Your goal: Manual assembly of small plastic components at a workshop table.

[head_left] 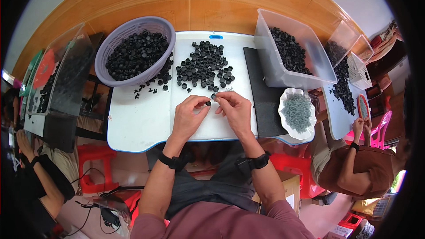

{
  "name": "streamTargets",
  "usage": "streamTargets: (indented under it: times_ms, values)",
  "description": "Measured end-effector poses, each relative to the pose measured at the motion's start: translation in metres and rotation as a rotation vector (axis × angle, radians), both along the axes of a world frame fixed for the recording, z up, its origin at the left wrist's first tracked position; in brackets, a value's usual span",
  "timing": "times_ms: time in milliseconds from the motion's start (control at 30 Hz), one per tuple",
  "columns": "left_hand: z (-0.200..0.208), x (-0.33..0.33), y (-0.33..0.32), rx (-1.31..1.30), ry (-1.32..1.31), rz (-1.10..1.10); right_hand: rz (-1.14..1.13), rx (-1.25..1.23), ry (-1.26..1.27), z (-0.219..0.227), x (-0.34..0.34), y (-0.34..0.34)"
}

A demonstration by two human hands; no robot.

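Observation:
My left hand [190, 114] pinches a small black plastic part [208, 103] between thumb and fingertips, just over the white table [137, 124]. Close beside it, my right hand [235, 111] grips a small round black cap [214, 96] at its fingertips. The two pieces are near each other but look apart. Beyond my hands lies a loose pile of round black caps [206, 64], some showing their hollow side. A few small black pieces [152, 90] are scattered to the left of my hands.
A lavender basket [101, 68] full of black parts stands at the far left. To the right are a clear bin [318, 64] of black parts, a black mat [265, 115] and a white scalloped bowl [284, 128] of thin grey pieces. Other people [367, 168] sit at both sides.

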State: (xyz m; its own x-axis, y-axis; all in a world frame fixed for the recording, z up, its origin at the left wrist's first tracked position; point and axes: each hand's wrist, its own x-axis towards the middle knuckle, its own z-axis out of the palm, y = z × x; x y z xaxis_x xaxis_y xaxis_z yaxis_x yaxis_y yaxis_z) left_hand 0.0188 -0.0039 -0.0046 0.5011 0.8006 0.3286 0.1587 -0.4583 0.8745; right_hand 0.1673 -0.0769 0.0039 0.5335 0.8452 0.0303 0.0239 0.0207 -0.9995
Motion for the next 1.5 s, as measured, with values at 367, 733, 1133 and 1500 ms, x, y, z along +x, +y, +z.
streamTargets:
  times_ms: [367, 733, 1133, 1500]
  values:
    - [-0.003, 0.000, 0.002, 0.040, 0.031, -0.011, -0.063, 0.034, -0.272, -0.018, -0.008, 0.003]
    - [-0.006, 0.000, 0.000, -0.013, 0.034, 0.052, -0.056, 0.121, -0.348, -0.012, -0.012, -0.001]
    - [-0.007, 0.000, -0.003, -0.057, -0.033, 0.061, 0.006, 0.099, -0.469, -0.006, -0.011, -0.003]
    - [-0.005, 0.000, -0.004, -0.114, -0.067, 0.027, 0.010, 0.122, -0.300, -0.016, -0.008, -0.003]
